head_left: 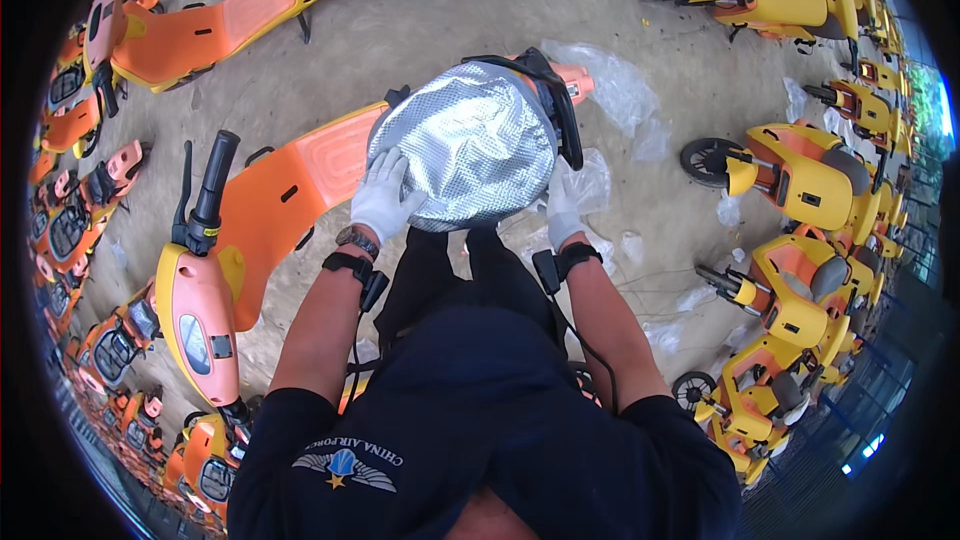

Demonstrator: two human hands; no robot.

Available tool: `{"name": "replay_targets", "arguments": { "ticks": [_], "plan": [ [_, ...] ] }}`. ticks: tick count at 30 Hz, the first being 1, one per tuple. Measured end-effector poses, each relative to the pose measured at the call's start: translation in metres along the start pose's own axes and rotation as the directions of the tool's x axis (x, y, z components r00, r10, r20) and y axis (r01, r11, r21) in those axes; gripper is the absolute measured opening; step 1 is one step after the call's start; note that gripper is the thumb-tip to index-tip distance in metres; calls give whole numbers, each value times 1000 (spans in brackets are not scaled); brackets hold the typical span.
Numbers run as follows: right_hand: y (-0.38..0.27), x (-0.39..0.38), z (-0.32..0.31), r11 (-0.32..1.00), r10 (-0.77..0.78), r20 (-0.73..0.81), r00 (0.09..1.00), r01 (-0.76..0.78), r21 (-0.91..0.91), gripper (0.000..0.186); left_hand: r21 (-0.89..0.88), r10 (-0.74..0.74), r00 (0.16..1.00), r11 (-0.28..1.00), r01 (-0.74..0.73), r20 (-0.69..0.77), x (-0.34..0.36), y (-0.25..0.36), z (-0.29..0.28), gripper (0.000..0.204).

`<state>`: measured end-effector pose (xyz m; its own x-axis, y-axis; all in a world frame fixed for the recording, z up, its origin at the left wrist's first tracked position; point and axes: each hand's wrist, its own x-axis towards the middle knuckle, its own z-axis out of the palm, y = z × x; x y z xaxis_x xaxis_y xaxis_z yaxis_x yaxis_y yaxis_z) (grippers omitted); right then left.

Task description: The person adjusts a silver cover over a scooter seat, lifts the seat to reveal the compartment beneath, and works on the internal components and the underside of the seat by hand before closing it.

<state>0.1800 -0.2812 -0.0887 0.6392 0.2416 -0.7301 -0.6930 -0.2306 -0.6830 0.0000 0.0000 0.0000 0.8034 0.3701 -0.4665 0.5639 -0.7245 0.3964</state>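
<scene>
Grey concrete floor spreads beneath yellow scooters lining the right of the frame. At centre, a silver cover lies over the rear of an orange scooter, under the white-gloved left hand and against or just beside the right hand. The left rests flat, fingers extended; the right's grip cannot be told.
</scene>
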Motion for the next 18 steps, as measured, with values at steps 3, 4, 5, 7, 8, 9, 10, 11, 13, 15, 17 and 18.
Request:
{"name": "replay_targets", "arguments": {
  "ticks": [3,4,5,7,8,9,10,11,13,15,17,18],
  "plan": [
    [-5,-59,-5,929,-125,28,992,127,-347,45,70,-23,997,997,18,72,-13,5,13,77],
    [-20,-67,1,873,-219,62,974,224,-432,44,68,6,998,998,-11,68,-6,7,12,76],
    [-26,-70,4,800,-306,107,946,316,-510,43,67,31,997,997,-35,64,0,9,12,75],
    [-27,-49,-4,743,-386,187,903,425,-517,39,100,74,996,992,-78,49,29,18,9,73],
    [-20,-43,-1,629,-362,367,857,515,-583,37,97,89,994,991,-94,57,34,17,6,73],
    [-12,-45,2,503,-283,544,790,605,-617,35,84,81,994,993,-87,73,27,14,8,73],
    [-17,-55,8,506,-272,562,781,612,-607,35,92,119,992,989,-116,-31,16,9,10,63],
    [-24,-67,12,601,-146,585,797,542,-588,34,91,90,995,992,-87,-36,9,4,13,63],
    [-28,-74,12,665,-107,647,755,539,-518,33,-134,185,942,964,-229,-282,2,8,6,51],
    [-31,-75,-1,618,-37,645,763,525,-585,33,-57,182,829,967,-249,-529,-12,13,7,34],
    [-27,-65,-20,559,-41,716,697,610,-562,32,-560,-393,790,825,77,-470,-33,6,35,31],
    [-42,-66,-16,548,25,721,692,594,-589,32,-780,-619,721,599,179,-311,-39,-4,53,29]
  ]
}}
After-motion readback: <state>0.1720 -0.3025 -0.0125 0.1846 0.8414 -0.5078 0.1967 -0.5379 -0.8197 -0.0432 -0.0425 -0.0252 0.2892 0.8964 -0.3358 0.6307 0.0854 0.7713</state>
